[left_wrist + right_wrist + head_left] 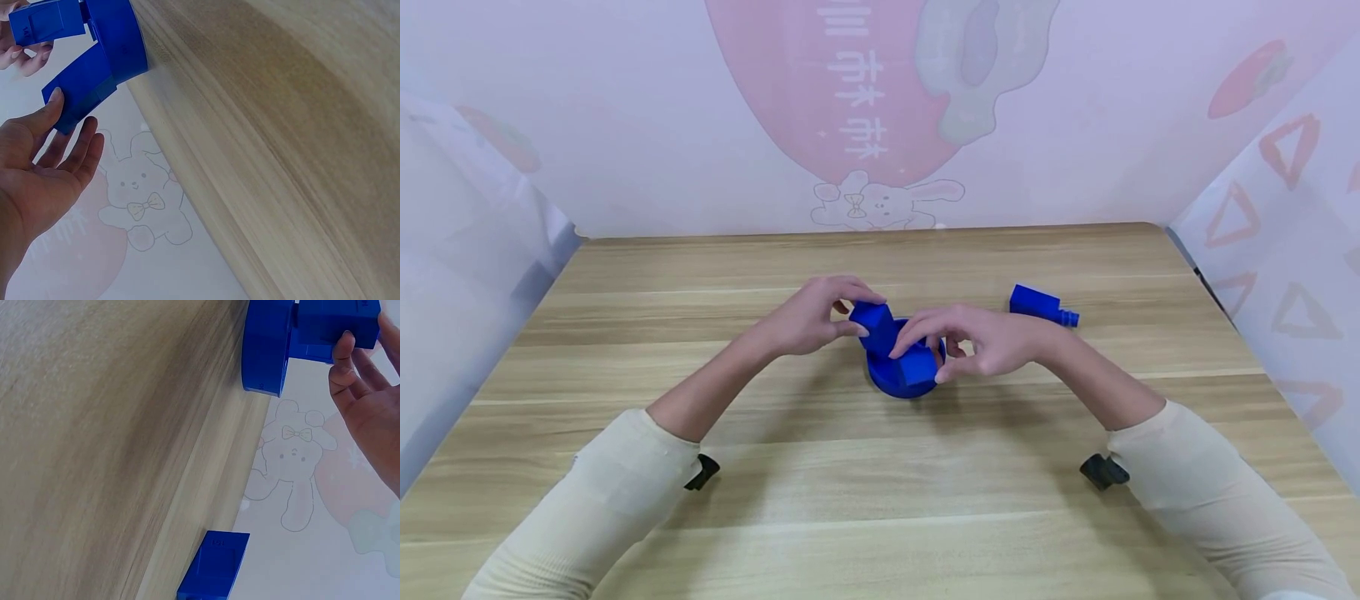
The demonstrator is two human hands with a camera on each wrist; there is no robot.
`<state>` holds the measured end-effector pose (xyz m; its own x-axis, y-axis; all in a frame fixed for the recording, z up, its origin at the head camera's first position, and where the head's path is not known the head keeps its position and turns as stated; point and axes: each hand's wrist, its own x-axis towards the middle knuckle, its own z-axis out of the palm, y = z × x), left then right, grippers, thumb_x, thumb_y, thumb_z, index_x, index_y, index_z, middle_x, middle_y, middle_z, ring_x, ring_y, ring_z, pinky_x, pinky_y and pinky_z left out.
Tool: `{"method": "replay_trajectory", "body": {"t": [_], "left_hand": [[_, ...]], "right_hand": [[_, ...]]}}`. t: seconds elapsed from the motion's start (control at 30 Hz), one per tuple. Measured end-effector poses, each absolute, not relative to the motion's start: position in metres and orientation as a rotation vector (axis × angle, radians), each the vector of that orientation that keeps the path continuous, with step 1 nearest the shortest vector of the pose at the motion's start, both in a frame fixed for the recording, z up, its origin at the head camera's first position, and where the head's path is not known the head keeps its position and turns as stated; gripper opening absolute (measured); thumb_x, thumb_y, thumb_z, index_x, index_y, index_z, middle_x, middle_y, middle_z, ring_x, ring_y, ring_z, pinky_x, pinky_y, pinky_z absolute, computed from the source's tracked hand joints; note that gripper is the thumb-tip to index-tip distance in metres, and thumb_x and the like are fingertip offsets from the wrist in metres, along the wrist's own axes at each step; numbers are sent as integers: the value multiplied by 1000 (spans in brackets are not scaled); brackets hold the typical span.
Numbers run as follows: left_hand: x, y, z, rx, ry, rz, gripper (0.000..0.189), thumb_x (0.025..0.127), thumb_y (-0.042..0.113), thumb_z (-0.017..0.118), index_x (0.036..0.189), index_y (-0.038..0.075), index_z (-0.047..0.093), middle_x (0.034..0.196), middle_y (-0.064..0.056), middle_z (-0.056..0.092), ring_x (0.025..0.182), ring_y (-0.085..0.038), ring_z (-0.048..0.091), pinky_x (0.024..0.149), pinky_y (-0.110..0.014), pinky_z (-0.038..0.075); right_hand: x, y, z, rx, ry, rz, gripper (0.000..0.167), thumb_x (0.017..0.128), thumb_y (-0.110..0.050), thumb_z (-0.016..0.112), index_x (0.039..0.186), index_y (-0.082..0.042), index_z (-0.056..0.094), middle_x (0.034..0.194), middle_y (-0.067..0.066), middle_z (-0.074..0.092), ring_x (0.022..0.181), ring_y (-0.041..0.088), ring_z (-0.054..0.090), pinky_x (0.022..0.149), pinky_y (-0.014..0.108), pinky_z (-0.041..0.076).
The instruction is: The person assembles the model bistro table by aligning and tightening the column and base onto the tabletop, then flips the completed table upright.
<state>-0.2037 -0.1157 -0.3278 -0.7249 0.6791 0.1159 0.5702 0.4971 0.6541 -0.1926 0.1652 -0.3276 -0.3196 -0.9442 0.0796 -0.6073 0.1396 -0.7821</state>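
The left hand (811, 318) pinches the tilted block (877, 322); the right hand (992, 340) pinches the lower block (917, 370); the loose piece (1034, 302), right of centre, slants lengthwise toward lower right, nearer the right hand.

Left fingers (91, 160) grip tilted blue block (81, 84) at round blue base (124, 40)

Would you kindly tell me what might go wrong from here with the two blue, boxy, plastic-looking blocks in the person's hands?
The tilted blue, boxy, plastic-looking block in the left hand might slip sideways. Neither hand grips the round, blue, plastic-looking dish, so a push could slide it. The right hand's similar blue block is close by, so they might bump.
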Motion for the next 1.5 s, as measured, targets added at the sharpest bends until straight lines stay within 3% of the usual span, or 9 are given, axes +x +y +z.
{"method": "replay_trajectory", "body": {"t": [0.27,0.7,0.83,0.93,1.07,1.23,1.33,1.5], "left_hand": [[-204,-115,-328,1082,2577,1039,38,89,-4,77,127,-5,70,124,-21,70,114,-34,65,93,-52,56],[-205,-115,-328,1081,2579,1033,39,89,-4,78,127,-4,70,125,-20,70,114,-34,66,93,-50,57],[-206,-116,-328,1093,2581,1032,39,89,-4,78,127,-4,71,124,-20,70,113,-34,66,93,-52,57],[-206,-116,-328,1114,2580,1039,38,89,-4,78,126,-4,71,122,-20,71,112,-34,66,92,-54,57],[-206,-116,-328,1127,2578,1054,37,89,-5,78,125,-5,71,120,-19,71,111,-33,66,90,-54,57],[-206,-116,-328,1127,2585,1047,38,88,-4,79,125,-5,71,120,-19,71,111,-32,66,89,-50,58],[-206,-115,-329,1128,2588,1045,38,88,-4,79,125,-5,71,120,-18,72,111,-32,66,89,-48,58],[-205,-115,-329,1132,2576,1046,37,89,-3,78,125,-4,71,121,-18,71,114,-33,65,90,-49,58]], "right_hand": [[-193,166,-327,-1455,1997,-1030,51,100,-45,66,136,-9,64,136,4,61,93,21,56,67,32,51],[-191,164,-326,-1383,2045,-1024,41,96,-21,75,134,-9,65,129,4,62,87,21,56,67,30,50],[-189,160,-326,-1338,2108,-1048,39,93,-17,79,129,-8,66,119,4,63,81,19,56,64,31,47],[-188,154,-328,-1340,2202,-1074,38,88,-17,84,120,-7,66,102,2,63,75,16,56,63,33,46],[-188,144,-332,-1374,2378,-1079,38,83,-22,90,105,-8,63,85,1,59,69,14,55,63,32,48],[-186,134,-335,-1353,2550,-1025,45,78,-31,94,94,-9,58,76,1,52,64,17,51,60,28,44],[-186,134,-335,-1361,2554,-982,47,79,-33,93,101,-8,61,78,0,53,65,17,52,62,28,45],[-186,140,-331,-1484,2393,-925,47,92,-23,81,132,-6,65,98,1,57,76,14,54,70,33,49]]}}
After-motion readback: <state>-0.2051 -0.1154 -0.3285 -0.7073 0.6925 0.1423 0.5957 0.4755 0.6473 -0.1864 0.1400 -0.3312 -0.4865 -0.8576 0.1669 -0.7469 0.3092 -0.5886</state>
